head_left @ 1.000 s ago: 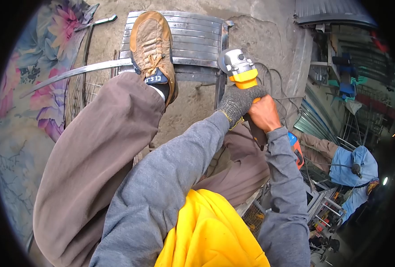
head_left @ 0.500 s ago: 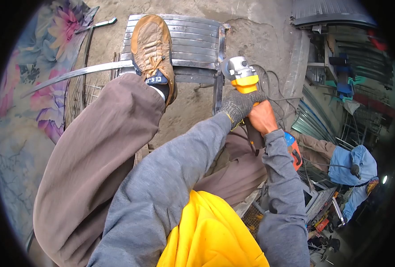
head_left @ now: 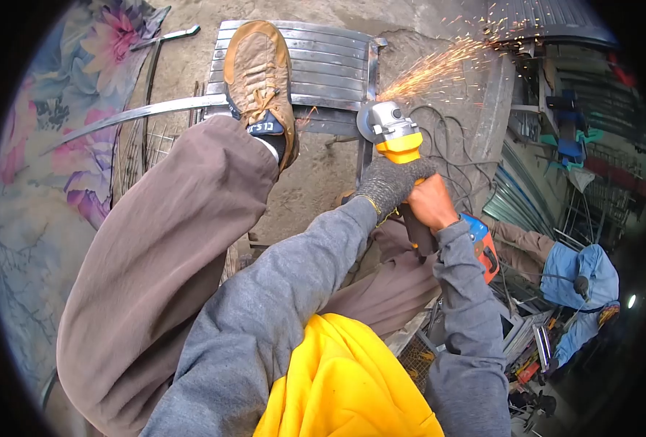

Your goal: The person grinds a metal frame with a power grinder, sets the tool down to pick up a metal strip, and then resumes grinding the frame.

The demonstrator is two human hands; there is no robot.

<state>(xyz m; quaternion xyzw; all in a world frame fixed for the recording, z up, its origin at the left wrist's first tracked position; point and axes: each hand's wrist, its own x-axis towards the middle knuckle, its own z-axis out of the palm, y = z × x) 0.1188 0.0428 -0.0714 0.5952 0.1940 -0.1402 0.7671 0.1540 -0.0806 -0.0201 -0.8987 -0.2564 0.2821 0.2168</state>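
A yellow and grey angle grinder (head_left: 398, 140) is gripped in both my hands. My left hand (head_left: 390, 180), in a dark knitted glove, wraps round its body just behind the metal head. Bare, my right hand (head_left: 433, 201) closes round the grinder further back. The disc (head_left: 367, 122) meets the right edge of a slatted metal panel (head_left: 323, 69), and orange sparks (head_left: 439, 65) stream off to the upper right. My left shoe (head_left: 259, 73) presses on the panel beside a curved flat metal bar (head_left: 148, 108). The exact contact point is hidden by the grinder.
A black cord (head_left: 446, 131) loops over the floor right of the grinder. Floral cloth (head_left: 82, 146) lies at left. A person in blue (head_left: 577, 273) bends at the right, near an orange and blue machine (head_left: 483, 244) and metal stock (head_left: 523, 193).
Sparks now fly from the disc, where none showed before. The grinder head appears slightly lower in the view and closer to the panel's edge. Both hands keep their hold.
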